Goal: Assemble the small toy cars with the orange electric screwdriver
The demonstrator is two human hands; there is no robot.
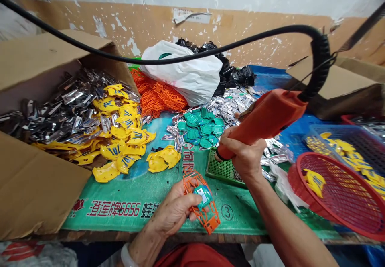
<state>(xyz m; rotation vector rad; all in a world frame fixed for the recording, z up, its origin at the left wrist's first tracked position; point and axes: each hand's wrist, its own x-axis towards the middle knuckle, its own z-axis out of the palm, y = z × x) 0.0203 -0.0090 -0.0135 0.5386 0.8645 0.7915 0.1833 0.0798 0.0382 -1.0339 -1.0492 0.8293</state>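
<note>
My left hand [177, 204] is closed on an orange plastic toy-car frame [213, 222], low over the front of the table. A teal plastic piece [206, 196] with a white patch sits on this frame under my thumb. Wrapped round a red-orange electric screwdriver [264, 114] is my right hand [248, 154]. The tool slants down to the left, its tip above a green perforated tray [224, 166] that holds small screws, too small to make out singly. Left of the tray lies a yellow shell [164, 158]; teal pieces [204, 126] are heaped behind it.
A cardboard box [39, 190] spills chrome strips [78, 98] and yellow shells [126, 138] on the left. Orange frames [159, 96], a white bag [186, 70] and black parts [240, 76] stand behind. A red basket [337, 215] is at right. A black cable [192, 60] arches overhead.
</note>
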